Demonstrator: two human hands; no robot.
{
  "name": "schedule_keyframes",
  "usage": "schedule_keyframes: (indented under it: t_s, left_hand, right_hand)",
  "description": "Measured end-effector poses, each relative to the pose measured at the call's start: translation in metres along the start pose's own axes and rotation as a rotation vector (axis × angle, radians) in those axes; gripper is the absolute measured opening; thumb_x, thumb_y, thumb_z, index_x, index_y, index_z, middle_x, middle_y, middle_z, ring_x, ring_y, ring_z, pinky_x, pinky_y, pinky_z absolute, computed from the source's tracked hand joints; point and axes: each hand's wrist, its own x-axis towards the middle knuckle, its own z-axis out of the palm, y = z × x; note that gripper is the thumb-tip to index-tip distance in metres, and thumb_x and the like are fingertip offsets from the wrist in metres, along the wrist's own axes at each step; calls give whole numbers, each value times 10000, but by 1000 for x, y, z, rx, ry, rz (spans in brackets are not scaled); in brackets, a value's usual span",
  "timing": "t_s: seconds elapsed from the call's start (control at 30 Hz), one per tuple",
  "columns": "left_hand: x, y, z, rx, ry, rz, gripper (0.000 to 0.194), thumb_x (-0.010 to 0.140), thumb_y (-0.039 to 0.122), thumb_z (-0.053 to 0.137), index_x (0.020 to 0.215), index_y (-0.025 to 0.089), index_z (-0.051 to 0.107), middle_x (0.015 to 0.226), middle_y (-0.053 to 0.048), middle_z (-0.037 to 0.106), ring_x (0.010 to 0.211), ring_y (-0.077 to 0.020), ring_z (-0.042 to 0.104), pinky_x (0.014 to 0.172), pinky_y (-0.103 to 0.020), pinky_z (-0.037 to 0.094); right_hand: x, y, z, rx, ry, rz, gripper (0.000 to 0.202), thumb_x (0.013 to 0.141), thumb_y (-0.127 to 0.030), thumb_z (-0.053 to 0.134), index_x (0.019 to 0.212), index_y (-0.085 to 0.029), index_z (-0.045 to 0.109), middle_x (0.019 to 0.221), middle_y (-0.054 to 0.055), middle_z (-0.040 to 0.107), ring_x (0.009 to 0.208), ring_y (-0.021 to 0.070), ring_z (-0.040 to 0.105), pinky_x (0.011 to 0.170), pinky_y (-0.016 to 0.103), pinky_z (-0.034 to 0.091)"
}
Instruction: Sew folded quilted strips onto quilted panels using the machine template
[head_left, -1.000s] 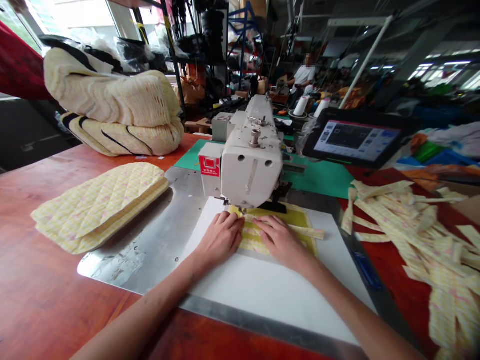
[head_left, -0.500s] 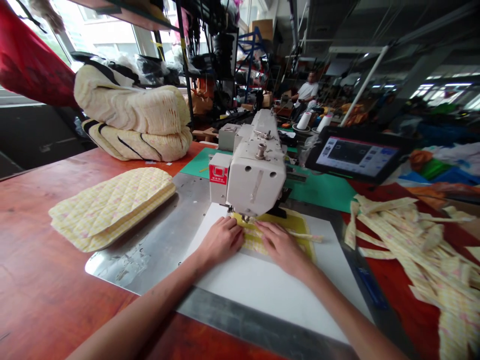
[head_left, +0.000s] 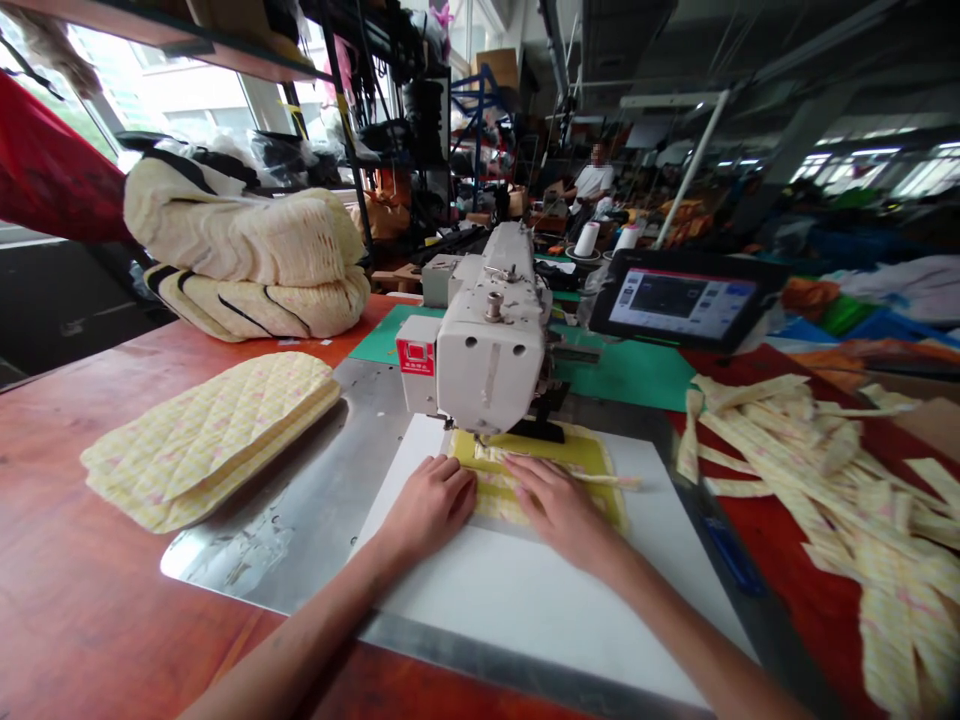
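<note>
— Hands apart! Left hand [head_left: 431, 502] at the yellow sheet [head_left: 592, 457]'s edge, right hand [head_left: 561, 505] touching the strip [head_left: 616, 481] lying on it, near the machine [head_left: 489, 378]!
— Whether either grips, I can't tell. Should those right fingertips slip, the strip could skew!

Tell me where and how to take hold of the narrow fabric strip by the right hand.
Probably best pinched at its free end, coming from the right: there the narrow fabric strip juts past the yellow sheet, clear of the right hand.
</note>
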Motion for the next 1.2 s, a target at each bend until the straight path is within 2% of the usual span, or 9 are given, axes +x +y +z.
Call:
schedule_keyframes:
  t_s: [0.23, 0.43, 0.6, 0.7, 0.8, 0.93, 1.0, 1.1, 1.2]
  left_hand:
    - [6, 6, 7, -10, 16, 22, 200, 1010, 193, 485, 909, 187, 657, 824, -65, 642, 798, -217, 601, 735, -359, 501]
    - [-12, 21, -2, -275, 213, -51, 60, 1015, 178, 444, 1049, 218, 473, 880, -46, 607, 755, -187, 597, 687, -326, 527]
    - [-40, 49, -32, -338, 80, -69, 109, 1011, 217, 388, 968, 226, 487, 1319, -197, 536, 1217, -284, 559, 929, -454, 564]
    - [-45, 56, -48, -286, -3, -42, 373, 1037, 370, 283, 835, 226, 560, 1420, -167, 533, 1453, -386, 341, 1126, -678, 378]
    - [-41, 58, -52, -355, -33, -15, 528, 1059, 374, 213, 730, 241, 604, 1018, -110, 713, 1356, -356, 502, 1213, -687, 247]
    - [-28, 56, -42, -498, 31, -106, 422, 1065, 339, 389, 756, 248, 661, 599, -5, 595, 684, -201, 670, 879, -394, 593]
    - [-20, 55, -39, -481, 147, -174, 282, 1057, 311, 451, 904, 234, 675, 685, -1, 644, 630, -165, 638, 744, -324, 587]
    - [-7, 50, -41, -426, 262, -153, 210, 1030, 274, 541, 1227, 227, 597, 1068, -75, 718, 942, -199, 689, 880, -346, 566]
    - [0, 42, -43, -485, 319, -138, 218, 1016, 259, 586, 1232, 234, 607, 1136, -86, 707, 1045, -206, 678, 932, -346, 555]
  right_hand:
    - [-1, 14, -8, -30, 10, -15, 414, 1029, -166, 461, 1399, -286, 605, 1356, 61, 671, 1242, 232, 626, 1074, 447, 526]
    - [-10, 41, -29, -485, 33, -2, 235, 971, -99, 504, 1048, -214, 694, 997, 86, 713, 934, 267, 661, 815, 422, 557]
    - [-39, 55, -58, -737, -1, 5, 220, 937, -37, 481, 951, -204, 624, 864, 77, 678, 787, 259, 651, 702, 390, 506]
    - [-51, 54, -69, -741, -3, 32, 274, 912, -7, 467, 1017, -219, 606, 871, 70, 683, 741, 243, 657, 667, 366, 496]
    - [-51, 44, -71, -617, -14, 32, 244, 957, -49, 452, 1033, -232, 594, 885, 64, 688, 741, 228, 677, 653, 346, 512]
    - [-31, 11, -61, -257, 12, -30, 247, 1030, -131, 407, 1021, -252, 622, 941, 63, 705, 870, 224, 710, 750, 332, 569]
    - [-16, -11, -52, -65, 85, -74, 248, 1039, -159, 424, 1055, -263, 649, 1052, 69, 712, 979, 226, 710, 843, 338, 583]
    - [8, -43, -33, 227, 233, -89, 139, 1019, -217, 549, 1000, -262, 680, 1051, 56, 721, 1002, 223, 709, 882, 333, 579]
    - [29, -61, -13, 540, 309, 48, 50, 956, -289, 681, 930, -248, 695, 921, 30, 737, 866, 202, 716, 798, 307, 583]
